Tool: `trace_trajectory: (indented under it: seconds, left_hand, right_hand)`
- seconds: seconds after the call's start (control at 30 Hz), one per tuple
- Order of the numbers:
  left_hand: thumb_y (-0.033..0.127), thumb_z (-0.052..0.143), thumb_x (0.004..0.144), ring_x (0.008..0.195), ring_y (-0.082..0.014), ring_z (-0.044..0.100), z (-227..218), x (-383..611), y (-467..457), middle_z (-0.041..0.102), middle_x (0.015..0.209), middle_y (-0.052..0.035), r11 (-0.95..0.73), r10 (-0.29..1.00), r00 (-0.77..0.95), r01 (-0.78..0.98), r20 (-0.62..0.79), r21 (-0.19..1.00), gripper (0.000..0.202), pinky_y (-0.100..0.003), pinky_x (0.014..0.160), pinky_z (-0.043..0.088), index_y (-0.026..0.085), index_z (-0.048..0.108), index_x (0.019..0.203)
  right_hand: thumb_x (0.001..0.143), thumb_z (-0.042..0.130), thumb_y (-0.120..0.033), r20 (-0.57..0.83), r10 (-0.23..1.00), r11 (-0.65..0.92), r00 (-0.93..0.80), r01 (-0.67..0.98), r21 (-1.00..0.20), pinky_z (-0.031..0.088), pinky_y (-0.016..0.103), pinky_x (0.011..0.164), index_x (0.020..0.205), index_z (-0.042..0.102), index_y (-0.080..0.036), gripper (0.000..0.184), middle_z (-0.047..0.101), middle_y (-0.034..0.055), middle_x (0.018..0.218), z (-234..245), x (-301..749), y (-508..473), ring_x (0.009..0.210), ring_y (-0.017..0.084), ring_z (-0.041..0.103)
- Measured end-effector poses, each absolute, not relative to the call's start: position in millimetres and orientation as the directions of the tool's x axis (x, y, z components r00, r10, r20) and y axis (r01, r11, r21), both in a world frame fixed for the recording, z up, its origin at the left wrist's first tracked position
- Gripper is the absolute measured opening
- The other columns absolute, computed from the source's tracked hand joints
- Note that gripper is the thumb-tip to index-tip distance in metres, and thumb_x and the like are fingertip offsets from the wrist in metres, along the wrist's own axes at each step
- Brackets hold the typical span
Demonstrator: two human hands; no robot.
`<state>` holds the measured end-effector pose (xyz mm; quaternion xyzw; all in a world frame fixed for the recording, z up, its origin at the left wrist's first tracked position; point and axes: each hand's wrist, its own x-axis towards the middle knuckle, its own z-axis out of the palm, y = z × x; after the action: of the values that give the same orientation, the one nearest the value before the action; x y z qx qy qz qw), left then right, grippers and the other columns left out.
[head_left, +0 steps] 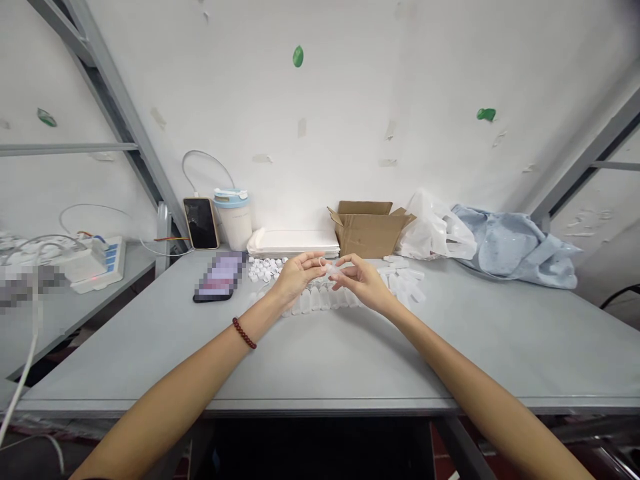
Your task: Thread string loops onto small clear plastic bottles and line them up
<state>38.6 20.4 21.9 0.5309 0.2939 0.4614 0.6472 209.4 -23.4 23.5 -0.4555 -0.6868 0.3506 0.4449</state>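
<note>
Fingertips at work above the grey desk [310,367], as I saw them in the head view. I held the left hand [294,277] and the right hand [367,285] close together, with a small pale piece [331,268] between them, clear of the surface. The left hand pinched this piece between thumb and fingers; the right hand was curled at its other side, though I could not tell whether it gripped or merely touched. Below the hands lay a row of translucent pieces [320,301], set side by side; to the left was a heap of small white bits [265,269], to the right a loose scatter of clear strips [407,285]. I judged the step to be the fine handling of one piece, perhaps a fitting or straightening, its shape being too small to make out. The next move, in my reading, called for a steady left pinch, light work by the right fingertips, and wrists high enough to spare the row
</note>
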Motion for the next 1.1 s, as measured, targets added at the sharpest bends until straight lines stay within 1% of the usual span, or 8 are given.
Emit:
trace_trajectory:
  seconds: [0.2, 0.43, 0.53, 0.63, 0.73, 0.83, 0.97, 1.1]
  left_hand:
    - [0.018, 0.074, 0.066, 0.081, -0.0156, 0.061, 17.2, 39.2, 21.4, 0.066, 0.094, -0.0053, -0.046, 0.879, 0.440, -0.308, 0.185, 0.950, 0.044, -0.035, 0.083, 0.043, 0.015, 0.057, 0.107]
    - [0.017, 0.072, 0.067, 0.084, -0.0151, 0.060, 22.0, 41.4, 16.9, 0.066, 0.096, -0.0064, -0.029, 0.917, 0.378, -0.264, 0.131, 0.964, 0.048, -0.033, 0.083, 0.043, 0.015, 0.051, 0.110]
    - [0.017, 0.071, 0.067, 0.081, -0.0157, 0.061, 20.9, 43.5, 15.9, 0.065, 0.088, -0.0047, -0.059, 0.941, 0.317, -0.185, 0.117, 0.981, 0.043, -0.033, 0.081, 0.045, 0.014, 0.052, 0.106]
    - [0.019, 0.067, 0.071, 0.087, -0.0190, 0.059, 16.9, 44.9, 14.6, 0.062, 0.091, -0.0063, -0.262, 0.936, 0.245, 0.013, 0.251, 0.965, 0.035, -0.035, 0.080, 0.046, 0.015, 0.053, 0.103]
    - [0.019, 0.062, 0.075, 0.100, -0.0223, 0.054, 13.0, 45.5, 11.0, 0.059, 0.104, -0.0089, -0.593, 0.805, 0.247, 0.305, 0.539, 0.745, 0.025, -0.039, 0.088, 0.043, 0.017, 0.055, 0.099]
    - [0.019, 0.056, 0.081, 0.110, -0.0240, 0.048, 12.3, 47.9, 5.7, 0.056, 0.113, -0.0104, -0.792, 0.601, 0.395, 0.412, 0.695, 0.451, 0.025, -0.041, 0.096, 0.038, 0.018, 0.054, 0.106]
    - [0.020, 0.052, 0.084, 0.122, -0.0283, 0.038, 16.4, 58.4, 1.7, 0.049, 0.127, -0.0149, -0.869, 0.471, 0.568, 0.428, 0.675, 0.246, 0.034, -0.043, 0.101, 0.031, 0.014, 0.049, 0.117]
    - [0.023, 0.052, 0.084, 0.125, -0.0317, 0.035, 23.8, 72.6, 5.0, 0.046, 0.130, -0.0182, -0.873, 0.445, 0.637, 0.466, 0.629, 0.146, 0.040, -0.046, 0.100, 0.028, 0.012, 0.044, 0.122]
  right_hand:
    - [0.081, 0.057, -0.037, 0.265, 0.947, 0.310, -0.184, 0.294, -0.904, 0.048, 0.033, 0.072, 0.099, 0.046, -0.022, 0.026, 0.070, 0.0014, 0.075, 27.0, 205.4, -27.8, 0.070, 0.017, 0.067]
    - [0.078, 0.060, -0.038, 0.304, 0.939, 0.342, -0.164, 0.321, -0.883, 0.049, 0.031, 0.069, 0.103, 0.050, -0.020, 0.032, 0.070, 0.0014, 0.071, 23.0, 206.2, -25.0, 0.071, 0.019, 0.067]
    - [0.078, 0.060, -0.038, 0.307, 0.941, 0.339, -0.144, 0.369, -0.865, 0.049, 0.030, 0.067, 0.099, 0.054, -0.019, 0.029, 0.069, 0.0018, 0.070, 21.6, 206.2, -23.6, 0.069, 0.019, 0.067]
    - [0.078, 0.059, -0.038, 0.326, 0.941, 0.336, -0.097, 0.414, -0.846, 0.049, 0.030, 0.066, 0.096, 0.054, -0.019, 0.026, 0.069, 0.0019, 0.069, 19.3, 206.4, -21.9, 0.067, 0.019, 0.067]
    - [0.079, 0.059, -0.039, 0.344, 0.938, 0.329, -0.039, 0.414, -0.849, 0.049, 0.029, 0.063, 0.094, 0.053, -0.018, 0.026, 0.068, 0.0019, 0.069, 15.9, 207.9, -19.0, 0.066, 0.018, 0.067]
    - [0.078, 0.060, -0.041, 0.354, 0.935, 0.321, 0.022, 0.371, -0.871, 0.050, 0.029, 0.061, 0.093, 0.052, -0.018, 0.029, 0.066, 0.0023, 0.070, 13.4, 210.4, -15.4, 0.066, 0.018, 0.066]
    - [0.074, 0.062, -0.046, 0.372, 0.920, 0.320, 0.120, 0.318, -0.893, 0.051, 0.029, 0.057, 0.089, 0.052, -0.017, 0.034, 0.064, 0.0036, 0.073, 15.5, 213.6, -11.9, 0.062, 0.017, 0.065]
    - [0.073, 0.061, -0.048, 0.389, 0.896, 0.314, 0.213, 0.314, -0.896, 0.052, 0.029, 0.056, 0.082, 0.051, -0.017, 0.033, 0.064, 0.0044, 0.075, 21.7, 215.2, -12.4, 0.064, 0.017, 0.065]
